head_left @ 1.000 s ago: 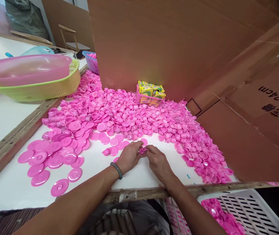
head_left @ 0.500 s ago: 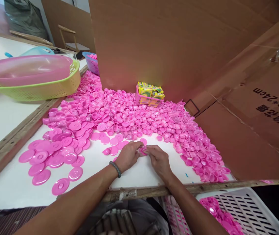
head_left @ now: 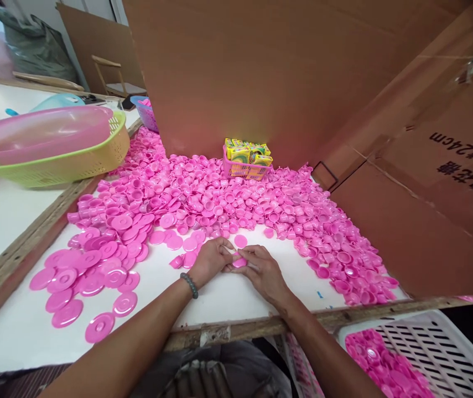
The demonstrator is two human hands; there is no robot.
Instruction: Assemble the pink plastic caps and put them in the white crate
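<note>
Over the white tabletop, my left hand (head_left: 210,261) and my right hand (head_left: 264,272) meet with fingers closed around one small pink plastic piece (head_left: 239,262). Its face looks round, but my fingers cover much of it, so I cannot tell whether it is a cup or a saucer. A single pink saucer (head_left: 240,241) lies just beyond my fingertips. Left of my left hand lie a tipped pink cup (head_left: 176,262) and several flat saucers. A grey bead bracelet (head_left: 189,285) circles my left wrist.
Pink toy cups (head_left: 256,199) form a wide heap across the back and right. Pink saucers (head_left: 99,326) spread over the left. A small pink basket (head_left: 244,170) holds yellow boxes. Cardboard (head_left: 236,72) walls the back and right. A green basket (head_left: 66,171) stands left; a white crate (head_left: 447,342) sits below right.
The pink piece has turned between my fingers and now shows a rounder, fuller face. Both hands stay together in nearly the same place. The view has shifted slightly.
</note>
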